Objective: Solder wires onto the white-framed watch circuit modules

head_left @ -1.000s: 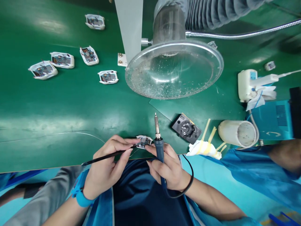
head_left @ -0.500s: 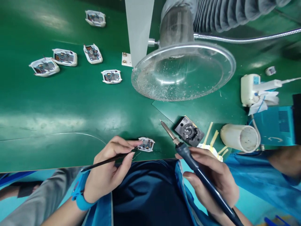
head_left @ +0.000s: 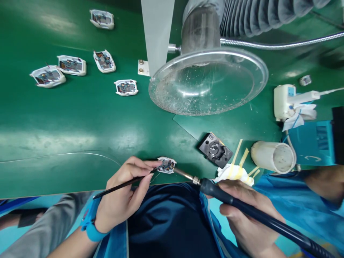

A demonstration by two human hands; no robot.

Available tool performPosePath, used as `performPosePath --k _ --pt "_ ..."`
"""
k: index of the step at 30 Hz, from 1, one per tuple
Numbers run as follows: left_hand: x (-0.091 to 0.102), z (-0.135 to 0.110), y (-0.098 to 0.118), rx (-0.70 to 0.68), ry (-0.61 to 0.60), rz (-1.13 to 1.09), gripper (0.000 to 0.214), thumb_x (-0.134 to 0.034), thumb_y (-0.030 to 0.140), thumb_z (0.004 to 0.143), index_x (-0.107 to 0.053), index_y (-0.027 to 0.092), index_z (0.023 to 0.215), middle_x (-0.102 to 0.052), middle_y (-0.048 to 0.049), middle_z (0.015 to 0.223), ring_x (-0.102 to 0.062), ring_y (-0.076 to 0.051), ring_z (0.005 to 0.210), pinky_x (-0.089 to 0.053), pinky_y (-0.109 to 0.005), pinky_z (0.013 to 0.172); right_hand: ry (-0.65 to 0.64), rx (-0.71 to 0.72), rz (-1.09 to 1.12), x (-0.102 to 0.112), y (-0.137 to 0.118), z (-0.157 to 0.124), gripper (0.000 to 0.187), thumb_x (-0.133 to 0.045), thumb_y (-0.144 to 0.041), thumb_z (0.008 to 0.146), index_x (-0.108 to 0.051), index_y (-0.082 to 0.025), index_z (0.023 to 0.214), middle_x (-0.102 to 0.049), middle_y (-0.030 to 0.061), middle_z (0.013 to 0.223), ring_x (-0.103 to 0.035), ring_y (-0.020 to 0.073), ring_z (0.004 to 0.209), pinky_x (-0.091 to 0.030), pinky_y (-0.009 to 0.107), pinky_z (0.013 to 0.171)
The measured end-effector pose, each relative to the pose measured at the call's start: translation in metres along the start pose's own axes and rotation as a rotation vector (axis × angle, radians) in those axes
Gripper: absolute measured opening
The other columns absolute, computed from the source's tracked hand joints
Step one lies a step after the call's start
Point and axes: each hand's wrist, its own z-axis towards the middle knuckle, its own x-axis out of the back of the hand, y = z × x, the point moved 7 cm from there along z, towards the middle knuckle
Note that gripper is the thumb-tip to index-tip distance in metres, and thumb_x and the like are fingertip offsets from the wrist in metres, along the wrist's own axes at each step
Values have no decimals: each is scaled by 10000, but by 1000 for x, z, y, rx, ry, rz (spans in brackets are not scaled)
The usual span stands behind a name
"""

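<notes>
Left hand (head_left: 122, 199) pinches a dark tool (head_left: 118, 186), its fingertips (head_left: 158, 163) at the nine-o'clock end of the case (head_left: 167, 165); right hand (head_left: 249, 227) grips the iron (head_left: 223, 194), tip at four o'clock, contact unclear. Case: on bench (head_left: 80, 125), left hand's two o'clock. Best steadied, heated briefly.

A hand could pass across the broad green tabletop (head_left: 80, 118) between the white-framed rectangular circuit units (head_left: 125, 87) and the thin silvery wire (head_left: 67, 154). The clear round plastic hood (head_left: 208, 86) obstructs the middle; the slim dark-blue soldering iron (head_left: 215, 190) crosses the near edge, a square black block (head_left: 215, 149) beyond.
</notes>
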Motion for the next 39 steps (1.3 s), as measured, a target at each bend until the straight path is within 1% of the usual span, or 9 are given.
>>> performPosePath --k 2,6,10,14,20,26,32,35,39 --pt "0 1 1 -11 -2 15 224 -569 55 986 -574 263 1070 -743 -68 1069 -772 -253 1061 -673 -427 886 -37 1 36 -3 -2 1 235 -748 -334 943 -722 -253 1163 -801 43 878 -791 247 813 -690 383 730" --pt "0 1 2 -19 -4 24 226 -568 55 985 -578 263 1073 -733 -64 1052 -771 -246 1059 -670 -405 871 -27 32 28 -12 -18 15 122 -706 -256 955 -693 -252 1077 -793 10 843 -778 184 705 -674 277 634" --pt "0 1 2 -20 -1 31 228 -563 55 987 -579 268 1069 -716 -56 1021 -774 -249 1053 -672 -400 868 -12 72 -3 -20 -28 27 87 -696 -245 956 -705 -256 1042 -797 -1 780 -789 192 666 -677 268 610" --pt "0 1 2 -12 1 28 217 -572 66 983 -579 265 1070 -694 -49 990 -781 -264 1044 -675 -400 860 -47 83 -37 -25 -28 28 52 -695 -258 970 -723 -231 1004 -810 20 814 -799 181 685 -684 251 666" --pt "0 1 4 -20 1 27 230 -561 36 981 -576 250 1065 -679 -54 985 -781 -259 1052 -668 -376 845 -113 94 -65 -30 -30 31 162 -645 -312 1018 -744 -207 944 -807 25 791 -798 164 687 -677 226 648" --pt "0 1 4 -29 4 25 231 -560 34 981 -577 248 1067 -693 -62 1000 -780 -256 1056 -668 -377 838 -72 120 -62 -29 -31 32 129 -643 -320 1026 -712 -212 1008 -809 20 795 -800 168 698 -680 241 648" --pt "1 1 4 -22 10 38 219 -562 49 987 -580 255 1062 -698 -57 990 -784 -256 1042 -668 -370 826 -153 109 -91 -33 -30 31 167 -636 -315 1023 -751 -209 966 -805 23 801 -794 156 688 -672 215 663" --pt "1 1 5 -33 9 41 209 -564 53 987 -579 248 1059 -692 -60 976 -786 -262 1032 -671 -371 813 -130 100 -74 -31 -30 33 165 -648 -323 1016 -761 -218 957 -806 19 795 -793 160 687 -673 217 670" --pt "0 2 5 -51 9 57 220 -567 32 976 -577 236 1060 -698 -61 984 -784 -258 1043 -668 -363 832 -161 76 -108 -33 -31 35 256 -601 -346 1042 -765 -204 906 -802 27 772 -789 163 653 -671 229 634"
